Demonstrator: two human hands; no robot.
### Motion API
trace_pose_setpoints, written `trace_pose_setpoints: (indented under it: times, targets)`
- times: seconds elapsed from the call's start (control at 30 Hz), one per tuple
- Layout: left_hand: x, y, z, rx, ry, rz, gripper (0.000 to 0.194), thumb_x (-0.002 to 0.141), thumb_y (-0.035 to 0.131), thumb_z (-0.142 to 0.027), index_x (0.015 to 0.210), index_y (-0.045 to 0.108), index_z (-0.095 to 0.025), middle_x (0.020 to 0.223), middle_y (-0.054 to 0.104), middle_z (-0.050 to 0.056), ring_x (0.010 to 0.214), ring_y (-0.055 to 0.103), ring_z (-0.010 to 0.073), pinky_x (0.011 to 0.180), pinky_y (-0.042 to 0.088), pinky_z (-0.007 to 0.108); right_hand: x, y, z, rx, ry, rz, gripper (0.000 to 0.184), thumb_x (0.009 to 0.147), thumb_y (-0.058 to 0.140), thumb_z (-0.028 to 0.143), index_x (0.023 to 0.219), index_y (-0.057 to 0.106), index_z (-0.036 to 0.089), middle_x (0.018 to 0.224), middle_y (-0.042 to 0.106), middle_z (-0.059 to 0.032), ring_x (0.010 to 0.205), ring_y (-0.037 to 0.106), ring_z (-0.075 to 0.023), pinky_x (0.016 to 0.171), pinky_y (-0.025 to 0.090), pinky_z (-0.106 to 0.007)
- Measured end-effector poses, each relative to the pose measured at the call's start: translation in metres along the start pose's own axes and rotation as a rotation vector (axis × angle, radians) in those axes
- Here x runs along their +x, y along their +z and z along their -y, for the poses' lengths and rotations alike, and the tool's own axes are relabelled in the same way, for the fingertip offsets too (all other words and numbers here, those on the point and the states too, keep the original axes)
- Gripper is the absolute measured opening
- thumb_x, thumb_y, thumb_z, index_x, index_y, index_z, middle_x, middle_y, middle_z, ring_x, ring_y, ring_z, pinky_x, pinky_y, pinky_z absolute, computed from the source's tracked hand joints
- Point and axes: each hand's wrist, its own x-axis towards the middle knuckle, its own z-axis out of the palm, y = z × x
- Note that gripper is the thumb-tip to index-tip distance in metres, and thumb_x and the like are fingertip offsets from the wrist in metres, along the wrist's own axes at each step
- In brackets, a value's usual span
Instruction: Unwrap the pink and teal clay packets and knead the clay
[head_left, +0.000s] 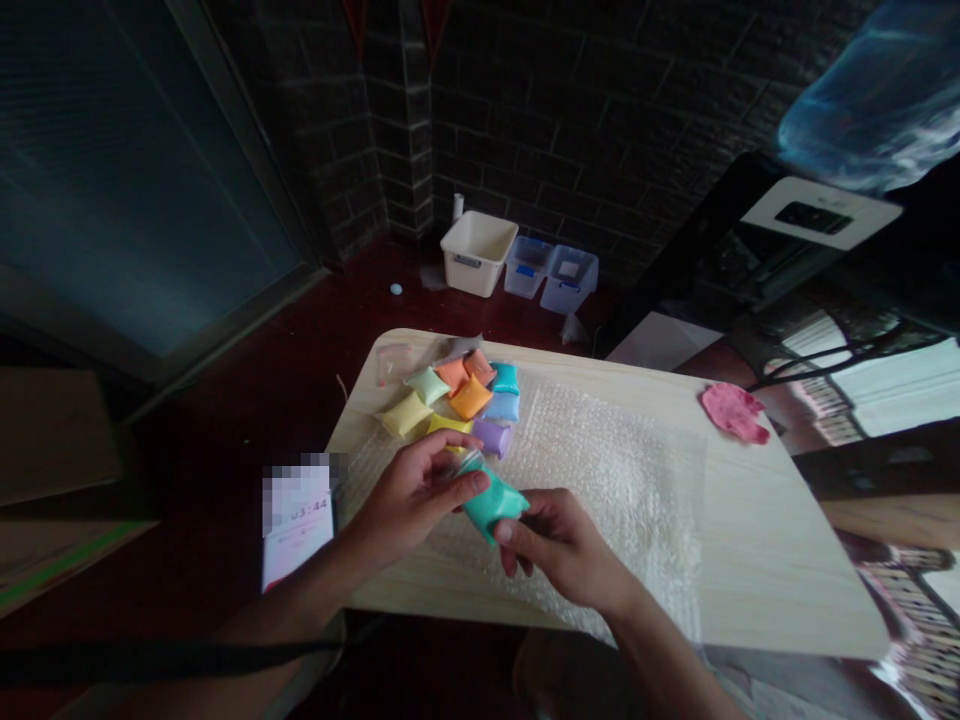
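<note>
Between my two hands is a small clear packet of teal-green clay-like stuff [491, 502], raised over the table. My left hand [427, 485] pinches its top end, where the clear plastic edge shows. At the lower right end, my right hand [559, 545] grips the packet between thumb and fingers. Just beyond lies a cluster of similar packets: a purple one [492, 437], a yellow one [448, 431] partly behind my left fingers, an orange one [470, 397], a light blue one [502, 406] and several others. Bubble wrap [615, 470] spreads beneath my hands.
The pale wooden table [780, 560] carries a pink crumpled piece [735, 412] near its right end. A lit screen [298, 530] stands off the left edge. On the floor behind are a cream basket [480, 255] and clear bins [570, 280]. A water dispenser [821, 212] stands at right.
</note>
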Motion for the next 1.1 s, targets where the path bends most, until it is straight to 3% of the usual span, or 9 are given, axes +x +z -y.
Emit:
trace_pose_setpoints:
  times: [0.17, 0.27, 0.43, 0.6, 0.8, 1.0, 1.1]
  targets:
    - [0.001, 0.004, 0.000, -0.090, 0.014, -0.023, 0.054, 0.076, 0.086, -0.043, 0.114, 0.061, -0.015, 0.083, 0.064, 0.000, 0.070, 0.059, 0.0125, 0.060, 0.049, 0.022, 0.002, 0.005, -0.001, 0.121, 0.043, -0.045, 0.044, 0.081, 0.083, 0.052, 0.064, 0.067, 0.014, 0.052, 0.065, -0.0018, 0.042, 0.050, -0.0084, 0.044, 0.036, -0.020]
    - [0.001, 0.008, 0.002, -0.190, -0.055, 0.074, 0.055, 0.074, 0.087, -0.047, 0.110, 0.060, -0.015, 0.086, 0.068, 0.004, 0.072, 0.063, 0.0156, 0.061, 0.052, 0.026, 0.005, 0.005, -0.003, 0.119, -0.011, -0.146, 0.043, 0.083, 0.082, 0.051, 0.065, 0.070, 0.014, 0.051, 0.064, -0.0011, 0.042, 0.051, -0.0090, 0.045, 0.041, -0.021]
    - [-0.002, 0.017, 0.006, -0.225, -0.196, 0.297, 0.039, 0.081, 0.082, -0.045, 0.095, 0.070, -0.011, 0.087, 0.073, 0.010, 0.076, 0.067, 0.0182, 0.065, 0.051, 0.027, 0.006, 0.005, -0.002, 0.056, -0.103, -0.236, 0.046, 0.093, 0.070, 0.051, 0.065, 0.070, 0.014, 0.051, 0.064, -0.0020, 0.044, 0.052, -0.0097, 0.048, 0.041, -0.022]
    - [-0.003, 0.019, 0.010, -0.080, -0.149, 0.139, 0.031, 0.078, 0.086, -0.039, 0.081, 0.073, -0.011, 0.073, 0.073, 0.006, 0.066, 0.064, 0.0151, 0.063, 0.049, 0.026, 0.007, 0.007, -0.003, 0.036, -0.125, -0.303, 0.045, 0.094, 0.070, 0.049, 0.065, 0.069, 0.015, 0.056, 0.067, -0.0031, 0.047, 0.056, -0.0111, 0.048, 0.041, -0.023]
    - [-0.003, 0.015, 0.010, 0.024, -0.096, 0.060, 0.024, 0.080, 0.082, -0.036, 0.079, 0.075, -0.013, 0.072, 0.073, 0.004, 0.065, 0.061, 0.0142, 0.063, 0.046, 0.025, 0.009, 0.002, -0.009, -0.046, -0.106, -0.300, 0.038, 0.092, 0.073, 0.047, 0.074, 0.074, 0.014, 0.061, 0.068, -0.0025, 0.054, 0.058, -0.0112, 0.051, 0.044, -0.022]
    - [-0.004, 0.014, 0.002, 0.114, -0.143, 0.062, 0.025, 0.081, 0.079, -0.037, 0.073, 0.073, -0.014, 0.064, 0.066, 0.001, 0.060, 0.055, 0.0132, 0.058, 0.040, 0.024, 0.007, -0.009, -0.007, 0.009, -0.103, -0.254, 0.029, 0.085, 0.082, 0.043, 0.085, 0.073, 0.016, 0.067, 0.067, -0.0006, 0.056, 0.059, -0.0114, 0.051, 0.045, -0.022]
    - [-0.004, 0.012, 0.001, 0.158, -0.164, 0.074, 0.026, 0.079, 0.078, -0.039, 0.073, 0.072, -0.014, 0.062, 0.064, 0.001, 0.058, 0.054, 0.0137, 0.056, 0.038, 0.025, 0.007, -0.011, -0.005, 0.025, -0.057, -0.225, 0.031, 0.083, 0.083, 0.044, 0.080, 0.075, 0.014, 0.062, 0.068, -0.0013, 0.052, 0.058, -0.0111, 0.050, 0.046, -0.023]
